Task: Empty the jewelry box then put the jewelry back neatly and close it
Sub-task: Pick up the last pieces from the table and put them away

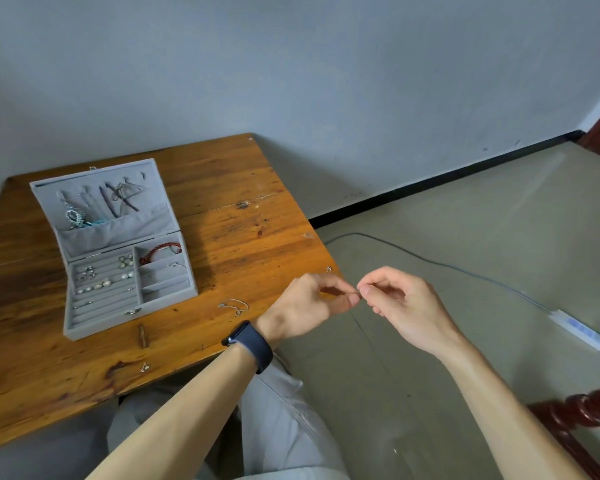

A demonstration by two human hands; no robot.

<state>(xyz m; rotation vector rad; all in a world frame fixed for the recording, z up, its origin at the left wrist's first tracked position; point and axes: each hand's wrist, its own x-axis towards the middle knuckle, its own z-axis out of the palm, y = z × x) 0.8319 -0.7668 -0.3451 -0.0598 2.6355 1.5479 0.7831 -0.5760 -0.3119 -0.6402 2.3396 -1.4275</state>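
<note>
Head view. The grey jewelry box (118,251) lies open on the left part of the wooden tabletop (243,237), its lid tilted back. The lid's pocket holds several necklaces (118,199); the ring rolls of the base carry small earrings and rings (104,278); a red bracelet (160,251) occupies the rear right compartment.

Both hands meet just past the tabletop's right corner, above the floor. The left hand (312,303) and the right hand (400,303) are each pinched closed, thumb against forefinger, on one very small silvery piece (359,291) held between them; what kind of piece it is cannot be told, perhaps a clasp or an earring with its back. A dark watch (252,344) sits on the left wrist.

Three items lie loose on the tabletop: a thin silver chain (234,305) near the left hand, a tiny piece (145,367) by the near edge, and another (329,270) at the right corner.

Judged stage: refilling, well advanced. The next move probably calls for carrying the held piece leftward to a free slot in the box, seating it neatly, then collecting the loose items before the lid is closed.
</note>
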